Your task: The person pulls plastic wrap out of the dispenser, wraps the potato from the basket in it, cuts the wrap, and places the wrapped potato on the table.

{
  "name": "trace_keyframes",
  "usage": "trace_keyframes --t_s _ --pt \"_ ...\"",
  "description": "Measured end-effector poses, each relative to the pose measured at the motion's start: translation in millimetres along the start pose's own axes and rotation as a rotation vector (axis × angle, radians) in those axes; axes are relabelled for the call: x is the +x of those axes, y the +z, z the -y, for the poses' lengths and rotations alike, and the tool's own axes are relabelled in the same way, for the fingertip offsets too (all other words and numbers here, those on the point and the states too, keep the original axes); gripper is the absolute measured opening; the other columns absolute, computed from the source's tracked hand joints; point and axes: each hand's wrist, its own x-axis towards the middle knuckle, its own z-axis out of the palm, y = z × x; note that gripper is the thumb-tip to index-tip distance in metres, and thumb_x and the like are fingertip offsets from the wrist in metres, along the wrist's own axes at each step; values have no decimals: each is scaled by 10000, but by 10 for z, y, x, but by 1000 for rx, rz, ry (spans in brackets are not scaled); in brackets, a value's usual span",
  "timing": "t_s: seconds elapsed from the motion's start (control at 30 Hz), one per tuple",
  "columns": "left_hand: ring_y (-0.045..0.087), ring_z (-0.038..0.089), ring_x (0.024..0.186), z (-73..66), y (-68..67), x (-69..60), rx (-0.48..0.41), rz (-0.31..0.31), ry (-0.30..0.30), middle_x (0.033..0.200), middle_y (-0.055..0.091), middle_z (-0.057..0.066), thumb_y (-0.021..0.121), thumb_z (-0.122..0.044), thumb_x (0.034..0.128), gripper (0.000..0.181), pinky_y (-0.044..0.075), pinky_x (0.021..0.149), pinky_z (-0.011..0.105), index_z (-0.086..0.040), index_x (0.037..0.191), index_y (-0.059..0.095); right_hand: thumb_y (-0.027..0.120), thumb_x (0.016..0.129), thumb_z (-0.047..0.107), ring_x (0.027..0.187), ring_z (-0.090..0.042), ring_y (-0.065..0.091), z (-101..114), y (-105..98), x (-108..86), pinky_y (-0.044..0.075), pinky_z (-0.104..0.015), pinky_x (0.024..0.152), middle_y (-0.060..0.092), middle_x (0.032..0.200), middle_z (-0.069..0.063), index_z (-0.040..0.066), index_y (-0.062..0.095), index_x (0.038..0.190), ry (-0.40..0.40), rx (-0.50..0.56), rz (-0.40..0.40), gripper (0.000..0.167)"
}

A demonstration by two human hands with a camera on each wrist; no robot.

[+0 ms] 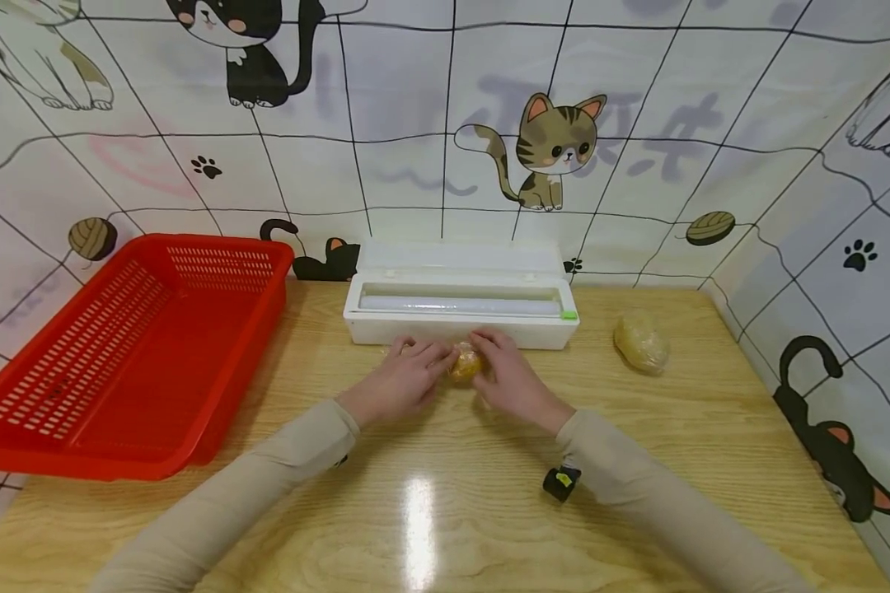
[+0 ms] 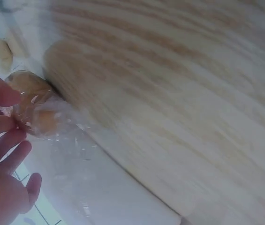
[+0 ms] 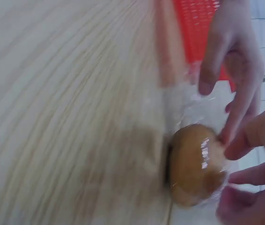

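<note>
Between the two hands, in front of a white cling film box, lies a rounded orange-brown item (image 1: 465, 364) wrapped in clear cling film; its exact kind cannot be told. My left hand (image 1: 409, 375) pinches the loose cling film (image 2: 59, 115) at the item's left side, with the thumb and forefinger close together. From the right, my right hand (image 1: 510, 375) holds the item, its fingertips and thumb against the wrapped surface (image 3: 198, 166). Crinkled film spreads toward the left hand in the right wrist view.
The white cling film box (image 1: 460, 332) stands against the wall, lid raised, a roll inside. A red perforated basket (image 1: 226, 395) occupies the left of the wooden table (image 1: 489, 511). Another film-wrapped, pale yellow lump (image 1: 641, 342) lies to the right.
</note>
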Motion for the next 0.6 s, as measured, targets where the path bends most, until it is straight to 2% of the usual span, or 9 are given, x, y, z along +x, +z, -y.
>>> trace_keyframes --t_s 0.1,0.2,0.3,0.4,0.5,0.53,0.6 --pt "484 229 1171 -25 -4 23 -74 -17 8 1253 538 67 640 -140 909 447 354 972 461 -48 1337 549 596 846 20 1319 -415 349 30 -64 -50 305 -493 1068 371 1431 -280 -137 386 1385 74 -2 16 599" --pt "530 200 1019 -43 -6 83 -160 -72 -7 1075 577 38 636 -132 920 258 406 908 410 -69 1171 623 564 877 22 1266 -399 432 48 -107 -95 374 -485 1020 393 1410 -314 -158 302 1413 159 62 63 623" --pt "528 178 906 -59 2 152 -223 -108 -37 969 564 22 636 -132 930 166 436 827 354 -68 1082 616 549 891 11 1082 -377 556 44 -76 -112 464 -457 909 366 1412 -343 -177 193 1434 186 142 118 676" --pt "503 178 848 -81 27 209 -288 -120 -65 944 531 50 642 -124 936 250 446 758 317 -14 1156 599 553 877 5 1197 -407 473 35 10 -125 403 -472 984 222 1474 -365 -194 93 1437 162 150 146 752" --pt "469 179 841 -109 52 247 -343 -113 -92 948 479 74 641 -83 931 362 446 744 296 51 1255 556 564 851 20 1367 -439 241 41 92 -144 258 -499 1088 71 1504 -372 -196 37 1435 145 91 160 816" --pt "456 181 831 -119 59 251 -356 -115 -97 938 460 77 642 -67 926 365 442 729 294 59 1258 556 575 838 20 1394 -430 158 41 116 -147 209 -491 1105 67 1501 -380 -201 42 1433 132 54 151 829" --pt "450 181 831 -132 67 251 -362 -129 -97 934 442 79 649 -36 913 343 442 730 295 58 1234 571 595 825 37 1385 -430 204 50 138 -146 239 -484 1096 112 1497 -377 -194 76 1437 129 -19 145 835"
